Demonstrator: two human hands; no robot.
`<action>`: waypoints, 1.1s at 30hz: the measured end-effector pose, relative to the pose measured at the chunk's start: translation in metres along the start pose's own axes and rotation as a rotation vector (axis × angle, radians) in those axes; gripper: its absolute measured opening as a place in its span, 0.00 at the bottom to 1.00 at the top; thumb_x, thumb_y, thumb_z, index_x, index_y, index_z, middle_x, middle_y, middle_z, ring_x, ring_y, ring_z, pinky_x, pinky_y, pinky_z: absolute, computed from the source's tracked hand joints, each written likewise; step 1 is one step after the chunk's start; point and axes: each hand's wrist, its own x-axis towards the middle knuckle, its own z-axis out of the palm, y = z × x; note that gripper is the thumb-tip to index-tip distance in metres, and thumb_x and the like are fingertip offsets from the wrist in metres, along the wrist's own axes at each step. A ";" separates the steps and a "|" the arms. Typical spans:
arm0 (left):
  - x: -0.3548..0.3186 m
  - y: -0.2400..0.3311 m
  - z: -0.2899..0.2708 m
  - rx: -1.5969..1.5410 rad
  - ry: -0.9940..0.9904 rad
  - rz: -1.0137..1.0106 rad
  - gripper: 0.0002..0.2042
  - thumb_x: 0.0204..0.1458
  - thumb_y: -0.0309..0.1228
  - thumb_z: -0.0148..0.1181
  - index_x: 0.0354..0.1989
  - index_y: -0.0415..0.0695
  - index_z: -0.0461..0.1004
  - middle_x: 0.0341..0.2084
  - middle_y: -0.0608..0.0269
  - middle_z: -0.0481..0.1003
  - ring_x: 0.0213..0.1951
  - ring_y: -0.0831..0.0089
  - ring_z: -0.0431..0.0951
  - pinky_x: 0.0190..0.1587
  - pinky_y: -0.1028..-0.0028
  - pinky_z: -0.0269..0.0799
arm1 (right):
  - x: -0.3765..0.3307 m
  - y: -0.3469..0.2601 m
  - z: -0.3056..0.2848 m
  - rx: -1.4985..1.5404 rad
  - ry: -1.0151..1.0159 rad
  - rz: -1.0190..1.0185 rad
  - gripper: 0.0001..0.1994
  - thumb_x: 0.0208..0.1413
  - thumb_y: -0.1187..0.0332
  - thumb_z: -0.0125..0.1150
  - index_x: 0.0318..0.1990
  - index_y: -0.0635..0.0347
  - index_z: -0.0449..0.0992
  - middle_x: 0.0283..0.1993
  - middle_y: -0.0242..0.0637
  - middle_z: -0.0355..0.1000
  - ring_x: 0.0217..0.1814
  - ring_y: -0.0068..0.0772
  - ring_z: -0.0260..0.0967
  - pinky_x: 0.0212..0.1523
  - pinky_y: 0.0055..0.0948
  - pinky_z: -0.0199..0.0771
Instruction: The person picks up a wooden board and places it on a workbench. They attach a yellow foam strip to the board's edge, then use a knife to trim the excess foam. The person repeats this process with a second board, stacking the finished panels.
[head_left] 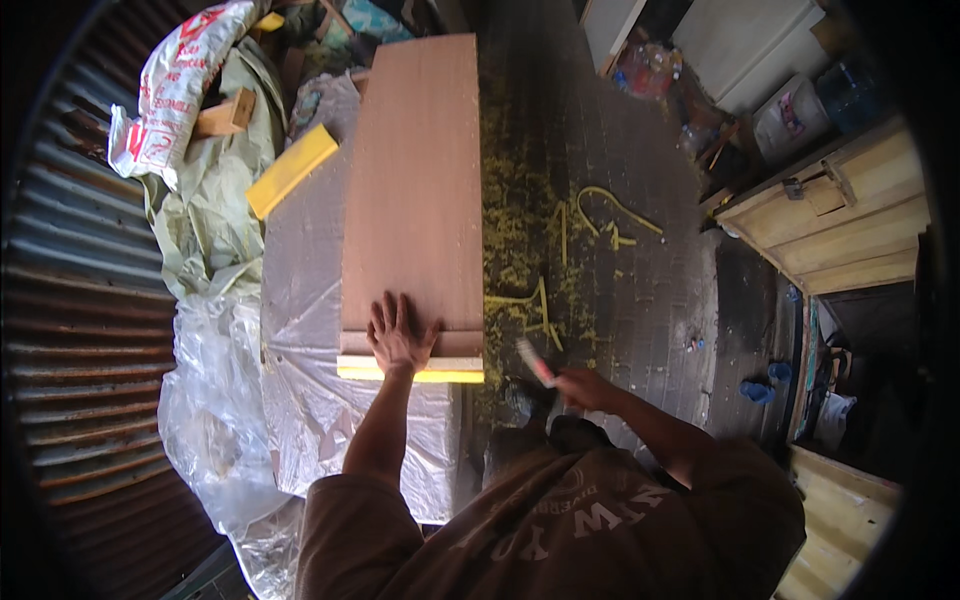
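My left hand (398, 338) lies flat with fingers spread near the close end of a long brown wooden board (415, 190). A wood strip (455, 364) runs across that end, with a bright yellow edge (440, 377) along its near side. The board rests on a work surface covered in clear plastic sheeting (310, 300). To the right of the board, my right hand (588, 390) is closed round a short tool (535, 362) with a pale end and a red section. Its exact kind is too small to make out. The tool is apart from the board.
A yellow block (292, 172) lies left of the board, by a draped tarp (215, 220) and a printed sack (190, 80). Yellow strips (620, 205) and shavings litter the paved floor. Corrugated metal (95, 330) stands left; a wooden cabinet (840, 220) and blue slippers (757, 391) are right.
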 end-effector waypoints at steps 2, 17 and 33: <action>0.003 0.007 -0.004 -0.007 -0.007 0.014 0.50 0.50 0.72 0.46 0.76 0.55 0.45 0.77 0.60 0.38 0.76 0.57 0.37 0.74 0.55 0.35 | 0.001 0.032 -0.060 0.294 0.189 0.216 0.12 0.65 0.55 0.54 0.38 0.53 0.72 0.23 0.31 0.69 0.17 0.24 0.63 0.20 0.27 0.67; 0.086 0.045 -0.006 -0.295 0.002 -0.142 0.41 0.52 0.54 0.62 0.72 0.54 0.53 0.74 0.55 0.45 0.74 0.41 0.37 0.70 0.36 0.38 | 0.160 0.001 -0.205 0.785 0.456 0.052 0.16 0.66 0.51 0.53 0.50 0.52 0.71 0.28 0.33 0.67 0.19 0.29 0.64 0.21 0.33 0.70; 0.362 0.170 -0.046 -0.137 0.234 -0.429 0.48 0.51 0.67 0.49 0.77 0.54 0.44 0.76 0.53 0.39 0.76 0.47 0.35 0.72 0.42 0.30 | 0.577 -0.377 -0.452 0.213 0.628 -0.471 0.22 0.68 0.51 0.50 0.61 0.54 0.70 0.36 0.40 0.75 0.35 0.39 0.74 0.35 0.38 0.74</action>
